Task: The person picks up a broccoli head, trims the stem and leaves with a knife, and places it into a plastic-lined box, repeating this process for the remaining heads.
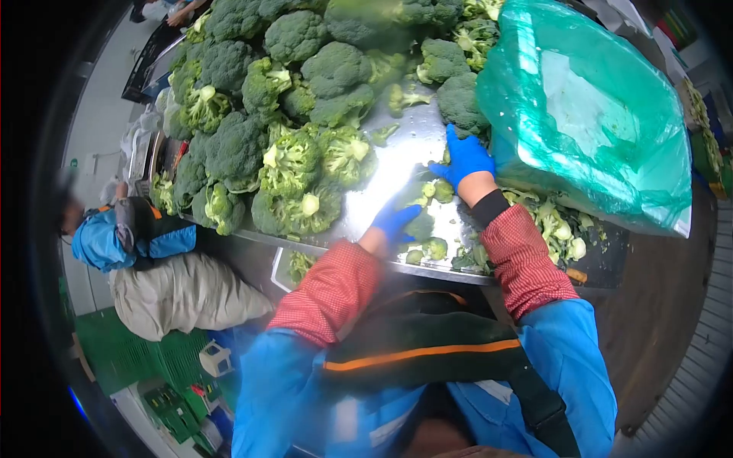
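Both my hands wear blue gloves and rest on a shiny steel table (397, 164). My left hand (395, 220) lies low on the metal among small broccoli florets (431, 248), touching one dark piece. My right hand (463, 159) is spread flat beside a floret (443, 189), just below a broccoli head (460, 103). Whether either hand grips a piece is hidden by the fingers. A large heap of whole broccoli heads (282, 114) covers the table's left and far side.
A green plastic bag (588, 114) lies on the right over cut broccoli scraps (561, 229). Another person in blue (122, 237) bends at the left beside a stuffed sack (179, 294). Green crates (145, 359) stand on the floor below.
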`<state>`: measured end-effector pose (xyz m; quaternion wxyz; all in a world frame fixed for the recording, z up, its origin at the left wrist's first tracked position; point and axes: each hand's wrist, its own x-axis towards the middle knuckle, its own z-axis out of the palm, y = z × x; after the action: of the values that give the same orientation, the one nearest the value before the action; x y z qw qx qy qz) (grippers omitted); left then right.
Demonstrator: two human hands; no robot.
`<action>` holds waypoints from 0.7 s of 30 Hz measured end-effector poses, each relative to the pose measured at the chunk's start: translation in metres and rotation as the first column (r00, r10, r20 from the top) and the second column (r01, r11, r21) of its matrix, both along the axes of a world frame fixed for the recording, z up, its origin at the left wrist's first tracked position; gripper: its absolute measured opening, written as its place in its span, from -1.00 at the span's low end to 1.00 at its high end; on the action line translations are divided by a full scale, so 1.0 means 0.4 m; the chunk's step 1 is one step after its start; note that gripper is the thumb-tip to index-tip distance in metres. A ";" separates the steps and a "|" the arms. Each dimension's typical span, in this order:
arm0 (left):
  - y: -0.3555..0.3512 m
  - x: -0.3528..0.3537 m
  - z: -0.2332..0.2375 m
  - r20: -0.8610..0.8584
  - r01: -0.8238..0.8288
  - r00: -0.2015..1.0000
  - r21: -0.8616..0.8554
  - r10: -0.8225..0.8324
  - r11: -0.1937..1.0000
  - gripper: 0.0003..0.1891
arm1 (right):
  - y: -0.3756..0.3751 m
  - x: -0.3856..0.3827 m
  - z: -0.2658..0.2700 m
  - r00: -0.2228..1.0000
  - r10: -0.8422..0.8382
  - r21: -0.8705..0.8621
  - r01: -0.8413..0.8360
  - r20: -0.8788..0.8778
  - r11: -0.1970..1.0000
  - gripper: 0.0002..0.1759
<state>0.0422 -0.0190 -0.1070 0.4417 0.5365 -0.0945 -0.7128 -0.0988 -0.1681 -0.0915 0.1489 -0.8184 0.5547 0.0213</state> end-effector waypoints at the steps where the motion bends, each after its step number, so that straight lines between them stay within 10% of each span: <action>1: 0.010 -0.004 -0.048 0.008 0.004 1.000 0.007 -0.004 1.000 -0.48 | -0.004 0.002 -0.011 1.000 -0.018 0.014 0.018 0.021 1.000 -0.12; 4: -0.016 -0.025 -0.331 -0.410 -0.111 0.910 -0.097 0.062 0.989 -0.31 | 0.021 -0.014 -0.059 0.980 0.009 0.038 -0.016 0.198 0.999 -0.21; 8: -0.038 -0.052 -0.392 -0.674 -0.266 0.721 -0.051 0.163 0.963 -0.27 | 0.053 -0.026 -0.114 0.862 -0.019 0.088 -0.030 0.506 0.996 -0.36; 11: -0.035 -0.051 -0.390 -0.582 -0.261 0.808 -0.208 0.095 0.943 -0.27 | 0.044 -0.033 -0.176 0.751 -0.225 0.340 0.002 0.620 0.941 -0.51; 13: -0.030 -0.026 -0.487 -0.227 -0.072 0.972 -0.530 -0.059 0.845 -0.27 | 0.087 -0.020 -0.161 0.687 -0.207 0.339 -0.062 0.697 0.939 -0.64; 15: 0.050 -0.003 -0.337 -0.546 -0.274 0.834 -0.288 0.078 0.918 -0.27 | 0.151 0.013 -0.095 0.620 -0.053 0.176 -0.139 0.783 0.975 -0.64; 20: 0.367 0.194 0.164 -0.240 -0.273 0.950 -0.328 0.200 0.904 -0.19 | 0.360 0.194 0.142 0.452 0.454 -0.180 -0.529 0.768 0.830 -0.54; 21: 0.438 0.243 0.145 -0.192 -0.290 0.952 -0.304 0.239 0.908 -0.16 | 0.408 0.250 0.147 0.457 0.081 0.219 -0.566 0.886 0.795 -0.53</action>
<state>0.1395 0.1562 -0.0490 0.6235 0.4080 -0.1047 -0.6587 0.0010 -0.0050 -0.0329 0.5903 -0.7503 0.2129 -0.2082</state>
